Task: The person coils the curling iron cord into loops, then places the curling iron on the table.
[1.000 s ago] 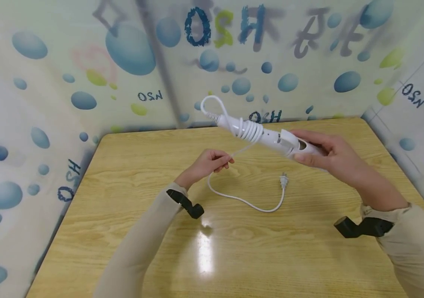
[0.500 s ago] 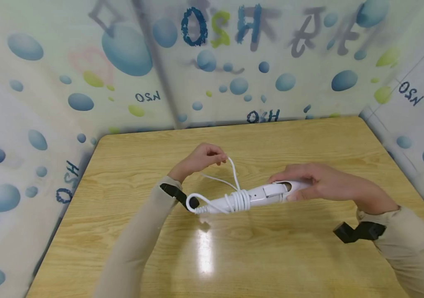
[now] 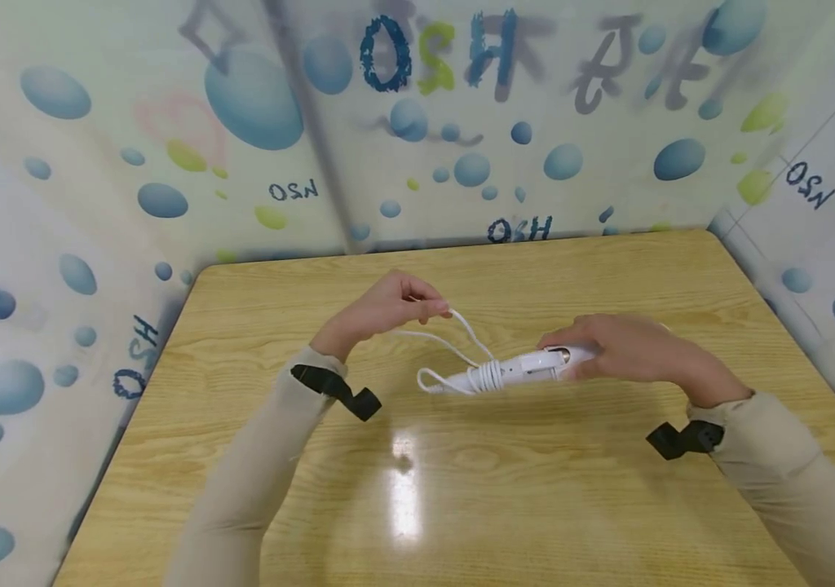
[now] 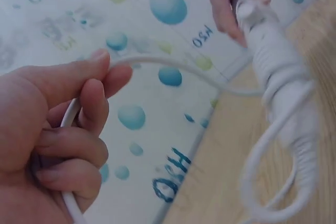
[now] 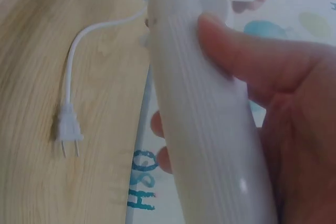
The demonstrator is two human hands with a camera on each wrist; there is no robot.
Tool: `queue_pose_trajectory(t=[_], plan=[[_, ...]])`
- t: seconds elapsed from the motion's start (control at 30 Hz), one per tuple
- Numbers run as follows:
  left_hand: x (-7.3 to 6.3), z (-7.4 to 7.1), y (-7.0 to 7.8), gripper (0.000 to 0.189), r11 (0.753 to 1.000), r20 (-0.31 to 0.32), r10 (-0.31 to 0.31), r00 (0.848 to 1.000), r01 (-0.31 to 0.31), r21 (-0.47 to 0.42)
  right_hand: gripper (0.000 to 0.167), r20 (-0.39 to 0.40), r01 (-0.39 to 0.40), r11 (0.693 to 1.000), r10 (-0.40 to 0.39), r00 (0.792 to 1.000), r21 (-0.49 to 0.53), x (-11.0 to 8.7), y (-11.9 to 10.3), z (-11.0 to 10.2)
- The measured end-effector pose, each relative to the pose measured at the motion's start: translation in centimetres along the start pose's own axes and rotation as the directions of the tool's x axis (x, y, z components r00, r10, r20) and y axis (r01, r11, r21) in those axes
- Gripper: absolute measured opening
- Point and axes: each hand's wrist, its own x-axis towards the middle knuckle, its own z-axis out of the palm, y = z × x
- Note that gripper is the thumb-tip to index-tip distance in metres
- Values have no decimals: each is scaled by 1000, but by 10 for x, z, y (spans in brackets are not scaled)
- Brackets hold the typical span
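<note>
My right hand (image 3: 630,350) grips a long white corded tool that looks like a curling iron (image 3: 523,368), held nearly level above the table. Several turns of its white cord (image 3: 488,377) are wound round the end toward the left, where a loop sticks out. My left hand (image 3: 388,306) pinches the loose cord between thumb and index finger; in the left wrist view the cord (image 4: 157,60) runs on through the curled fingers. The two-pin plug (image 5: 69,124) shows over the table in the right wrist view. In the head view I cannot make the plug out.
The wooden table (image 3: 535,497) lies under both hands, with a bright light reflection near its middle. Behind and beside it stand walls (image 3: 572,73) covered with a bubble pattern. Each wrist wears a black camera strap (image 3: 329,387).
The curling iron has come down from a raised tilt to nearly level, and then moved farther from me. My left hand has shifted slightly left and up, still pinching the cord.
</note>
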Motion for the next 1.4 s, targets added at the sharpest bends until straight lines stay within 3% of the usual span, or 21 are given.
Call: queue_pose_trajectory(t=[0.2, 0.3, 0.43, 0.5, 0.7, 0.8, 0.9, 1.0, 1.17, 1.3, 1.4], plan=[[-9, -2, 21, 21, 999, 11, 26, 1000, -27, 47, 50, -122, -122, 992, 119, 985, -17, 2, 7, -7], [-12, 4, 27, 23, 997, 11, 61, 998, -61, 38, 48, -184, -147, 988, 138, 973, -38, 6, 8, -6], [-10, 17, 33, 25, 996, -33, 74, 997, -72, 48, 46, -234, -125, 986, 96, 967, -110, 14, 6, -1], [-7, 22, 34, 26, 998, -85, 47, 995, -44, 39, 45, -244, -113, 981, 72, 967, -160, 19, 3, 1], [4, 32, 34, 28, 990, -228, -40, 973, 7, -144, 46, -256, -67, 952, -12, 967, -299, 33, -11, 10], [6, 36, 33, 27, 982, -243, -62, 968, 15, -188, 47, -250, -47, 938, -44, 967, -343, 37, -16, 13], [3, 38, 34, 27, 991, -230, -49, 972, 19, -132, 47, -248, -69, 935, -21, 968, -348, 40, -13, 14], [-4, 39, 34, 25, 995, -246, -22, 969, -2, -97, 48, -264, -134, 951, 58, 963, -280, 38, -4, 13], [-16, 45, 32, 22, 994, -284, 36, 958, -64, -90, 53, -323, -212, 977, 194, 926, -22, 30, 10, 5], [-20, 53, 28, 21, 989, -279, 85, 956, -114, -92, 57, -357, -193, 961, 254, 899, 198, 23, 9, -3], [-20, 58, 22, 20, 982, -275, 101, 956, -140, -126, 55, -383, -120, 931, 256, 887, 345, 19, 4, -8]])
